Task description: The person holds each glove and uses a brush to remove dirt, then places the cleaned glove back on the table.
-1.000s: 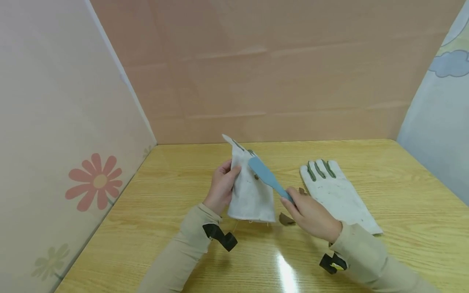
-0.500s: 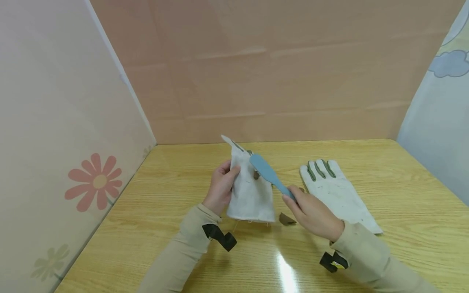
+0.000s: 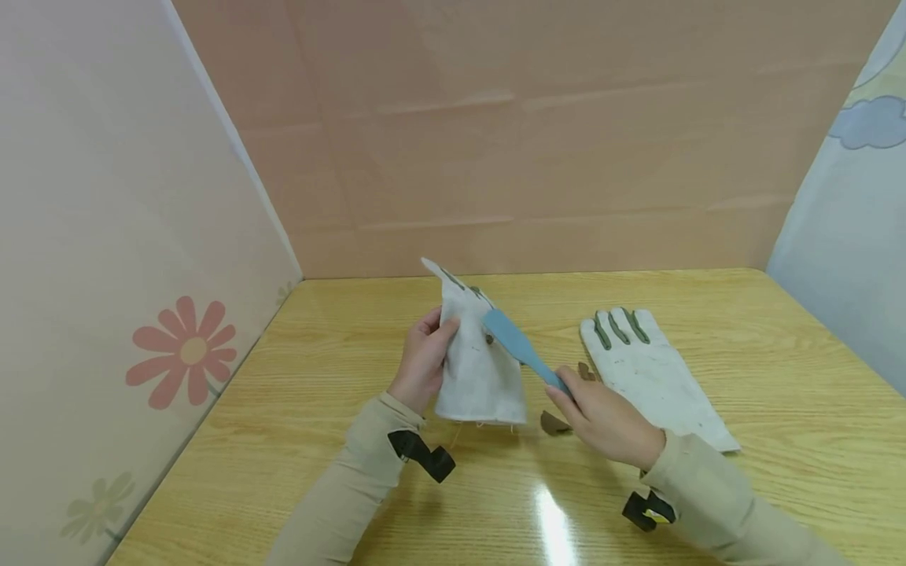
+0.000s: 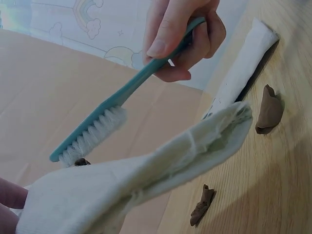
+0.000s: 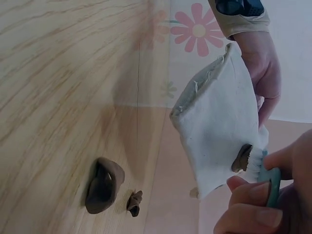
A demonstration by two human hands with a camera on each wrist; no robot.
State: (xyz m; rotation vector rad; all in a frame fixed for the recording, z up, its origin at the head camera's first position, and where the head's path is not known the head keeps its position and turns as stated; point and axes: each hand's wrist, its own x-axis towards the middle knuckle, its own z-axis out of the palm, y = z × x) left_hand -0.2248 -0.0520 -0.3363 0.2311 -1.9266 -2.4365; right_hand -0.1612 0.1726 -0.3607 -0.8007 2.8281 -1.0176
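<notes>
A white work glove (image 3: 476, 385) with green lines between its fingers is raised above the table, its cuff towards me. My left hand (image 3: 422, 358) grips it by the left edge, thumb on the near face. In my right hand (image 3: 610, 417) is the handle of a blue brush (image 3: 511, 336). White bristles (image 4: 95, 134) show under its head in the left wrist view. They touch a brown clump (image 5: 241, 158) stuck on the glove, as the right wrist view shows. Another brown bit clings near the glove's fingers.
A second white glove (image 3: 658, 385) with green lines lies flat on the wooden table (image 3: 340, 346) at the right. Between the gloves lie loose brown pieces, a larger one (image 3: 555, 424) and a smaller one (image 3: 586, 372). A pinkish-brown backdrop (image 3: 524, 157) stands behind.
The raised glove and my left hand have shifted slightly left. The brush head rose off the glove's clump a little, then came back down and left. The flat glove stays put.
</notes>
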